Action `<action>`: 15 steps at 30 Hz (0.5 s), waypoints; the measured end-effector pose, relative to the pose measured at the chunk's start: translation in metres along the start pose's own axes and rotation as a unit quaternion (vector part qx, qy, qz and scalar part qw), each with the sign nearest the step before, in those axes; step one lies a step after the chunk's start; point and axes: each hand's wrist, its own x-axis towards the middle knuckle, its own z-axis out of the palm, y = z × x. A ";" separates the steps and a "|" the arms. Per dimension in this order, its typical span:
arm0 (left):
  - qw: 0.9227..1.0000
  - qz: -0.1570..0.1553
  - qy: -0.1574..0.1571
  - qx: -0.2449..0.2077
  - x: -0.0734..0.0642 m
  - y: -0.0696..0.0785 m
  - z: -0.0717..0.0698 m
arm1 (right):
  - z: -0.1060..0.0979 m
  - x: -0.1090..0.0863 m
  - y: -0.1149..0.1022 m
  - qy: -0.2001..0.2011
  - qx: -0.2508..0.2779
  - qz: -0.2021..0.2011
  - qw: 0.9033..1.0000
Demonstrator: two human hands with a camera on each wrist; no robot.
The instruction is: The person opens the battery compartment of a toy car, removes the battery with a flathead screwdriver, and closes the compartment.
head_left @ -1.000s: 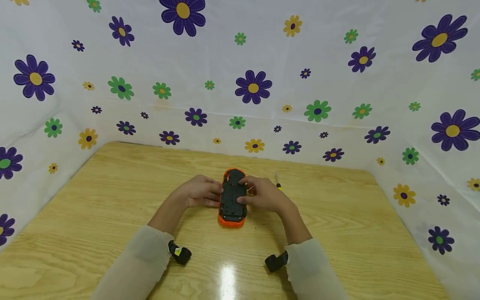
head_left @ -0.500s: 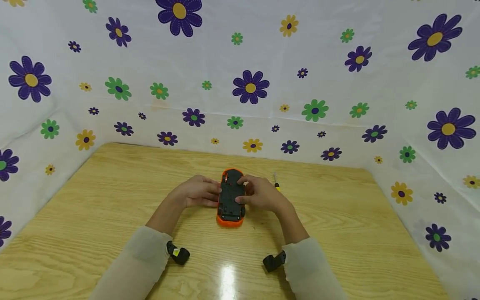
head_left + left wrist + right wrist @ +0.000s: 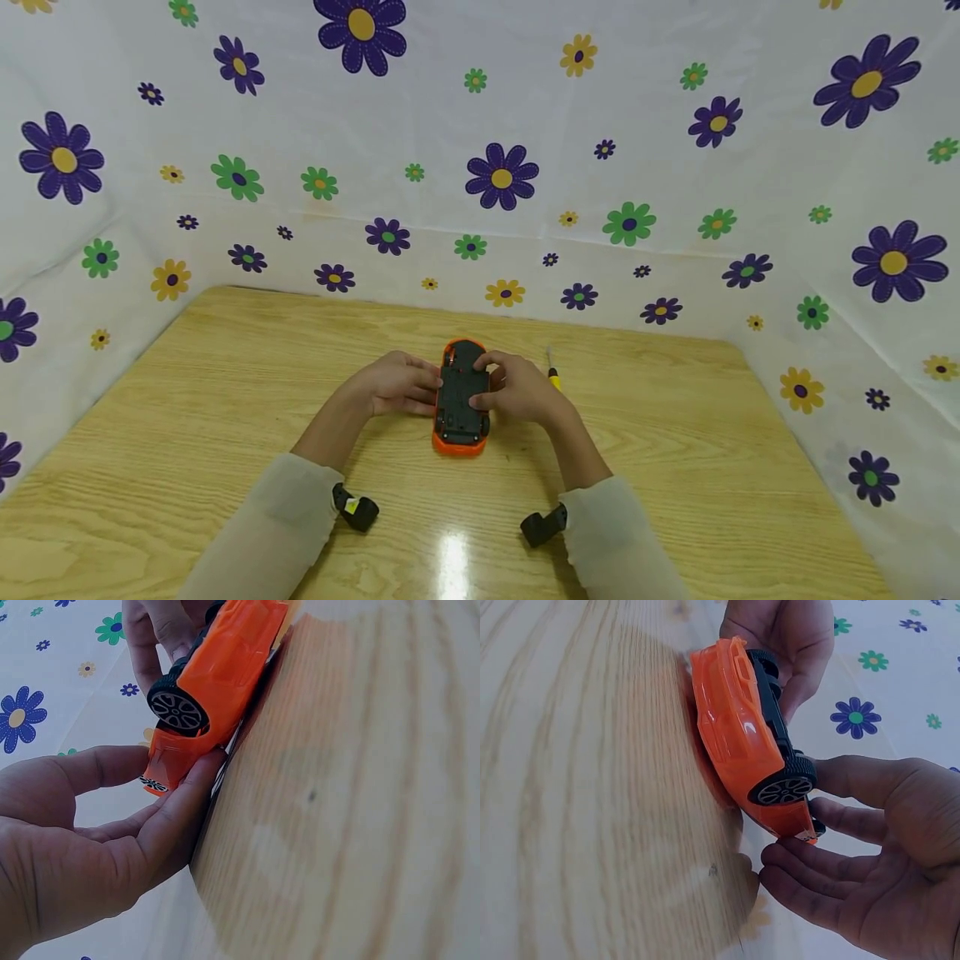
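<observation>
An orange toy car (image 3: 459, 392) lies upside down on the wooden table, its black underside facing up. My left hand (image 3: 396, 386) holds the car's left side; in the left wrist view its thumb and fingers are on the orange body (image 3: 232, 667), around one end. From the other side my right hand (image 3: 523, 390) grips the car, with thumb and index finger on the black underside. In the right wrist view, a black spoked wheel (image 3: 784, 790) shows near the right thumb, and the lower fingers reach toward the body beneath. Parts of the car's sides are hidden behind both hands.
A screwdriver (image 3: 554, 379) with a yellow and black handle lies just behind my right hand, its shaft pointing away. White cloth (image 3: 420, 100) with printed flowers stands around the table's back and sides. A small black camera (image 3: 357, 510) sits at my left wrist.
Both hands keep their hold, and the car stays in place. The head view has shifted slightly, and a little more of the screwdriver's handle shows beside the right hand.
</observation>
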 end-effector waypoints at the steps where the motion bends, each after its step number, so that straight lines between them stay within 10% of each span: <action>1: 1.000 -0.001 -0.001 0.000 0.000 0.000 0.000 | 0.000 0.000 0.000 0.001 0.005 0.003 1.000; 15: 1.000 -0.002 -0.011 -0.009 0.003 -0.001 -0.002 | 0.004 -0.004 -0.004 0.023 0.059 0.030 0.998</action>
